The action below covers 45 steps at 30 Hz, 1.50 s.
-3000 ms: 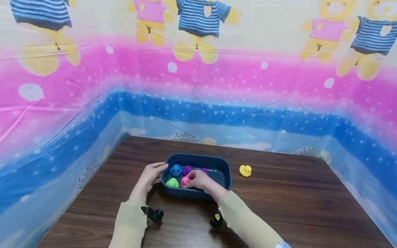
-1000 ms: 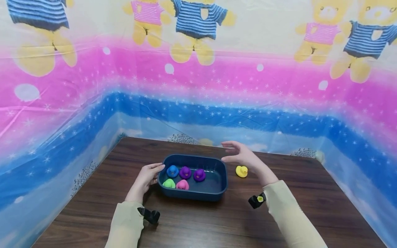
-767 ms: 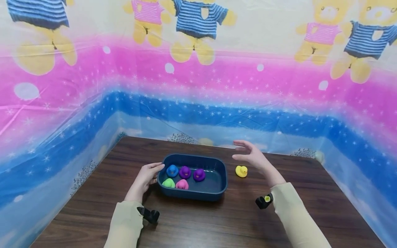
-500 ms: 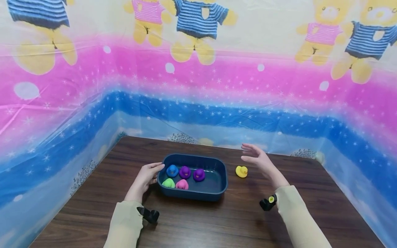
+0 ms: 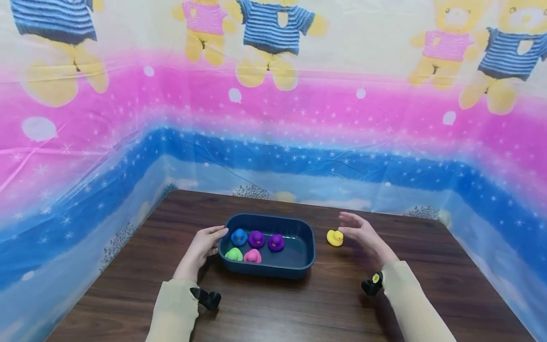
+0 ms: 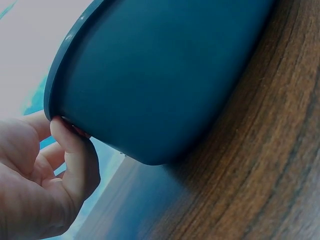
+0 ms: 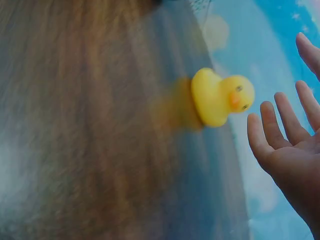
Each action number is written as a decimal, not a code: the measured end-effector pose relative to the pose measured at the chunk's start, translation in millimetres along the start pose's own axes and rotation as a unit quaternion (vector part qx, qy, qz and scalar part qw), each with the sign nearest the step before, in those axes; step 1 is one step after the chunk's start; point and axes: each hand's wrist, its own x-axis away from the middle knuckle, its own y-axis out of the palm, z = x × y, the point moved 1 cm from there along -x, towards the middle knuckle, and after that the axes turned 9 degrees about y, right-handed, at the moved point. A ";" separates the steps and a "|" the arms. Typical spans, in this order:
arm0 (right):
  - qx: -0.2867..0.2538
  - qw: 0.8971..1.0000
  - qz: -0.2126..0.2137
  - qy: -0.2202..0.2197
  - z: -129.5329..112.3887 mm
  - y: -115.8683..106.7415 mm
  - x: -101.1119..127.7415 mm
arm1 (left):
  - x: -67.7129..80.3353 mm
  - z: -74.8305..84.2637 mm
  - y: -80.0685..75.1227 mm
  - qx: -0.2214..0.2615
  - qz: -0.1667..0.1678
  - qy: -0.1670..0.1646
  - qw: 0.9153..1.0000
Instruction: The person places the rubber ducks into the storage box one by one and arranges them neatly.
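My left hand [image 5: 204, 248] pinches the left end of a dark blue plastic tub [image 5: 269, 271], with fingers bent at the rim; the left wrist view shows the tub's outer wall [image 6: 150, 85] and the hand [image 6: 45, 175] at its edge. Inside lie a blue duck [image 5: 239, 237], two purple rubber ducks [image 5: 256, 239], a green duck [image 5: 234, 254] and a pink duck [image 5: 252, 256]. To the tub's right, a yellow rubber duck [image 5: 335, 238] sits on the table. My right hand [image 5: 362, 233] hovers just beside it, fingers spread and holding nothing; the right wrist view has the duck [image 7: 215, 97] left of the fingertips.
The brown wood-grain table [image 5: 273, 313] carries everything. Behind and at both sides hangs a printed curtain [image 5: 273, 152] with bears and snowflakes, close to the table's edges. Black wrist cameras [image 5: 207, 298] sit on both forearms.
My right hand has left the pink duck in the tub, risen over the rim, swung right past the yellow duck and come down beside it. The left hand keeps its place on the tub.
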 end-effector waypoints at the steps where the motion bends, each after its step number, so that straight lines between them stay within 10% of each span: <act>1: 0.002 1.000 -0.001 0.007 3.2 0.0 -0.6 | 0.2 -0.7 0.0 0.000 0.001 -0.001 1.000; 45: 0.126 0.991 0.022 0.042 28.1 12.7 -0.5 | 0.9 -0.8 -1.0 -0.002 -0.001 0.006 1.000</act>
